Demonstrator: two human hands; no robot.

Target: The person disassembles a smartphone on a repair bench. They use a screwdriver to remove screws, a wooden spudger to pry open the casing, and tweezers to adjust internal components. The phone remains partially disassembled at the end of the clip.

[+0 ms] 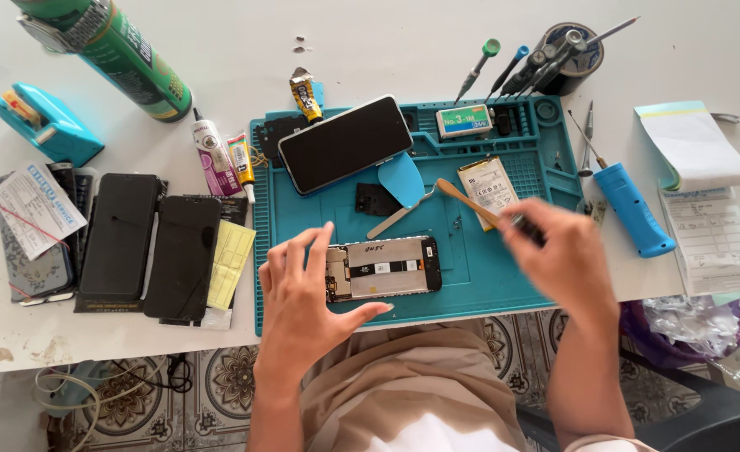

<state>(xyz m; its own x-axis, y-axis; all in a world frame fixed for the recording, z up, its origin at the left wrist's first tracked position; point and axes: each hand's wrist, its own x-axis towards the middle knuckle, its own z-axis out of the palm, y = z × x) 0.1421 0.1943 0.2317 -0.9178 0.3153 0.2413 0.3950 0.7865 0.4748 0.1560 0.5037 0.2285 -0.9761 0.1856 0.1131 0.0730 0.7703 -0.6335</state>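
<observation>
An opened phone frame with bare metal inside lies on the teal work mat near its front edge. My left hand rests at the frame's left end, thumb under its front edge and fingers spread above. My right hand, blurred, grips a brush with a wooden handle that points up and left over the mat. A flat phone battery lies just behind that handle.
A black phone screen, a blue pry pick and a small black part lie on the mat. Two dark phones, glue tubes, a green spray can, a blue electric screwdriver, a tool holder and paper pads surround it.
</observation>
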